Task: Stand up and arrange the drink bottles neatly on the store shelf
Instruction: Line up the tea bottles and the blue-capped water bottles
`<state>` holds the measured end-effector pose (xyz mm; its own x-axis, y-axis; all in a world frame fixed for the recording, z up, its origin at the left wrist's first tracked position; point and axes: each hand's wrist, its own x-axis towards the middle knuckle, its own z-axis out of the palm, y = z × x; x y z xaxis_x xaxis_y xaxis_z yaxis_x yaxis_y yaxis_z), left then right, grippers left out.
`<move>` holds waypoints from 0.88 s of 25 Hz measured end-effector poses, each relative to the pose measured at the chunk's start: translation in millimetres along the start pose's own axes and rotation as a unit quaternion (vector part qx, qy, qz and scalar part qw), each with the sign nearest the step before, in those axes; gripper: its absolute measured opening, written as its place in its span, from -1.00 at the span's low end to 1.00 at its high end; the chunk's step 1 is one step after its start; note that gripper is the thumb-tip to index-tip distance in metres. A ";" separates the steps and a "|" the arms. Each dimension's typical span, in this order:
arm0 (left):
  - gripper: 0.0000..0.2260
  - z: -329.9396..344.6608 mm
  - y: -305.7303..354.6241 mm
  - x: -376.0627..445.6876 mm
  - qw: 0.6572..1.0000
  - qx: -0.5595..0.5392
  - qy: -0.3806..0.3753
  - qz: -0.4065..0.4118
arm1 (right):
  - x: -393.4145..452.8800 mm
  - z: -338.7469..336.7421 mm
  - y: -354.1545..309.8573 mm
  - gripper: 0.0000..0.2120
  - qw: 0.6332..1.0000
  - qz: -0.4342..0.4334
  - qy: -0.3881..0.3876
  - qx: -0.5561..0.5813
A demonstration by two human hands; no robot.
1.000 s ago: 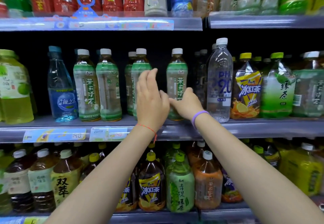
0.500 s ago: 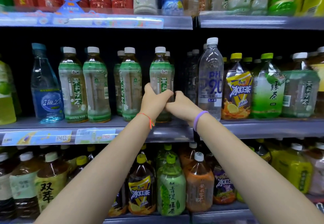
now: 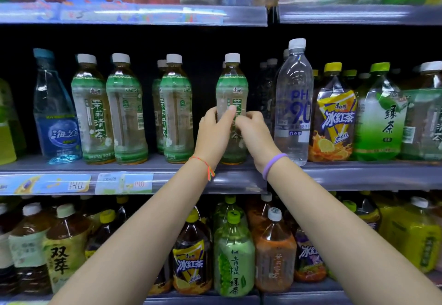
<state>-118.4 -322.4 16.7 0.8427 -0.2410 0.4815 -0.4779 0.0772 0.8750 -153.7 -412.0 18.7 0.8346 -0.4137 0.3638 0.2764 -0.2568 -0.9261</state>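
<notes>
Green-labelled bottle point(image 3: 231, 94) (upright) gripped by both hands.

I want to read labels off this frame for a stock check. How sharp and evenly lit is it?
Head view: the green-label tea bottle held by the left hand and right hand reads clearly; the top shelf strip is blurred with glare; edges bow from the wide lens; the shelf back is dark.

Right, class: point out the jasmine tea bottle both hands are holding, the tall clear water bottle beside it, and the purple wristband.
jasmine tea bottle point(image 3: 231, 84), head view, upper green label.
clear water bottle point(image 3: 294, 75), head view, shoulder above the print.
purple wristband point(image 3: 272, 163), head view, band across the right wrist.
</notes>
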 end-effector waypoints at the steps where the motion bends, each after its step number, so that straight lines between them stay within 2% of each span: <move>1: -0.51 2.1 3.8 -0.9 1.000 -0.007 -0.004 -0.010 | 5.1 1.5 -2.0 -0.53 0.999 0.011 0.010 0.037; 3: -0.34 4.0 9.4 2.5 0.995 -0.077 -0.016 -0.067 | 20.3 3.7 -2.5 -0.39 0.992 0.052 0.018 0.115; 7: -0.53 2.7 14.7 14.7 0.975 -0.162 -0.021 -0.148 | 37.9 2.1 0.7 -0.39 0.978 0.111 0.046 0.171; 10: -0.54 2.8 11.6 18.1 0.977 -0.160 -0.033 -0.135 | 42.3 8.9 5.2 -0.38 0.981 0.115 0.044 0.147; 15: -0.58 1.3 4.8 19.2 0.981 -0.135 -0.043 -0.132 | 73.5 19.3 28.2 -0.04 0.981 0.110 0.068 0.142; 19: -0.37 6.1 1.6 21.6 0.986 -0.100 -0.017 -0.133 | 56.9 25.3 17.8 0.05 0.983 0.105 0.072 0.130; 22: -0.34 8.3 2.4 23.7 0.984 -0.108 0.010 -0.142 | 50.8 29.3 11.4 0.02 0.984 0.106 0.079 0.120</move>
<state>-101.7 -336.0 29.8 0.9400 -0.2640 0.2160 -0.1610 0.2148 0.9633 -94.2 -410.3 23.7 0.8065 -0.5707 0.1541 0.2248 0.0549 -0.9729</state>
